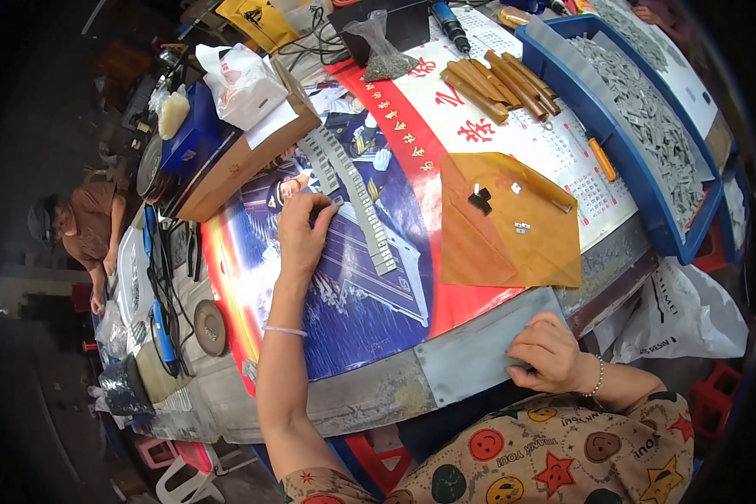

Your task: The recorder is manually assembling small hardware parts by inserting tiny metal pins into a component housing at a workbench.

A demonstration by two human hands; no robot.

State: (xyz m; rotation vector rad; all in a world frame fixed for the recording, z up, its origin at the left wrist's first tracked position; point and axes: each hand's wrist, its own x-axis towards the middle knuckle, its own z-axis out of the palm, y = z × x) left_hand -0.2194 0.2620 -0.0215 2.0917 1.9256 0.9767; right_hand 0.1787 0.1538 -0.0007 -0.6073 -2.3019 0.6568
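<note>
My left hand (302, 228) reaches over the blue part of a poster sheet, thumb and forefinger pinched together on a small grey metal piece (337, 202). To the right of those fingertips runs a long curved row of small grey metal pieces (363, 202), with a shorter row (317, 161) beside its far end. My right hand (548, 353) is curled closed above the grey plate (466, 349) at the near table edge. Whatever its fingers hold, if anything, is hidden. An orange translucent sheet (496, 252) lies beyond it, with small black pieces (480, 200) and white pieces (522, 227) on it.
A blue tray (647, 185) full of grey metal pieces stands at the right. Brown rolls (500, 84) and an orange-handled tool (602, 160) lie on the calendar sheet. A wooden box (252, 155) stands far left, near a blue-handled tool (161, 328). Another person (92, 227) is farther left.
</note>
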